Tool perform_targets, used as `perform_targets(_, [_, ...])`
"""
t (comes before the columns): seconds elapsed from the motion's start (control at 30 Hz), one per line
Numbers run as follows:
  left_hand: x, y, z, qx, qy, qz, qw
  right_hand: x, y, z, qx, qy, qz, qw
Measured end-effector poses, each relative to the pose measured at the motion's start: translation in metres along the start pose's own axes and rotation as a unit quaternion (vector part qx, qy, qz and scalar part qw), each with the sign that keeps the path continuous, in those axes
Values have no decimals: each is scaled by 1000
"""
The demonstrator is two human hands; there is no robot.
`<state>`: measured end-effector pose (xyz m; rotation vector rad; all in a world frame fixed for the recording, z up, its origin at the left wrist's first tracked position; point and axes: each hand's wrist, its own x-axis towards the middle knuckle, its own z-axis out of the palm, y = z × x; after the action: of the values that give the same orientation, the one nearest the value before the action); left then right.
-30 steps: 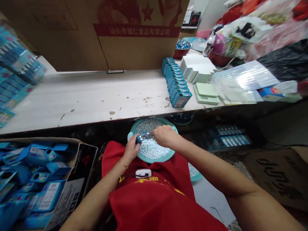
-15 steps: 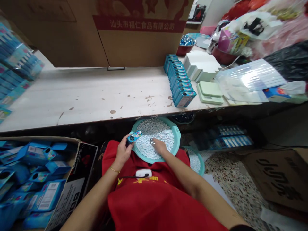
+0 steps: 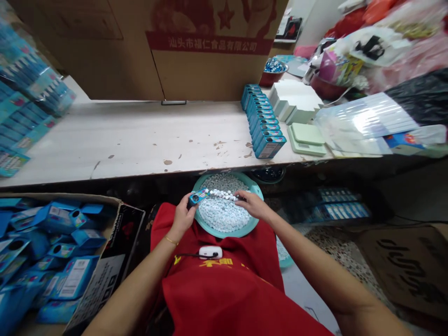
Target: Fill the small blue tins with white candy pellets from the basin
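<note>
My left hand (image 3: 183, 213) is closed around a small blue box (image 3: 198, 197), held tilted over the left rim of a turquoise basin (image 3: 258, 190). Small white pellets (image 3: 224, 217), like candies, fill the basin. Above them my right hand (image 3: 252, 204) grips a scoop, mostly hidden under a heap of white pellets (image 3: 224, 194). The heap reaches across to the open end of the blue box. The basin rests on my lap over a red apron (image 3: 224, 298).
A carton of loose blue boxes (image 3: 66, 252) stands at left. On the white table (image 3: 147, 144) are a row of blue boxes (image 3: 266, 126), a pale green scale (image 3: 308, 137) and a large cardboard box (image 3: 210, 74). Plastic sheets (image 3: 364, 119) lie at right.
My right hand has lifted out of the pellets and moved up and right, bringing up a loaded scoop. The blue box stays in my left hand, now beside the heap.
</note>
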<state>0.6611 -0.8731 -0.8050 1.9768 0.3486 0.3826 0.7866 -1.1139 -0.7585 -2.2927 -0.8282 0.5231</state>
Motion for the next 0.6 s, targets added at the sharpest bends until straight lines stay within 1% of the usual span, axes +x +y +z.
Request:
perform_targets(0.07, [2,2,10,7,-17,18,1000,0,-22,-19,-49,-18,-17,998])
perform_targets(0.13, [4,5,17,18,-30,34,999,1,-43,-31,-121,-43,-25,991])
perform_targets(0.23, [3,8,24,41,-42,43,997,3,-70,-39,-250,-79,-18,965])
perform_targets(0.33, [1,7,26,60,-56,47,995,5,-93,-40,-344,-103,-10,933])
perform_targets(0.4, [1,5,27,67,-62,54,994,5,-108,-38,-377,-106,-13,920])
perform_targets(0.5, [0,3,28,69,-59,59,994,5,-125,-37,-401,-105,-18,910])
perform_targets(0.6, [-1,3,25,57,-53,64,995,3,-130,-42,-405,-106,-23,908])
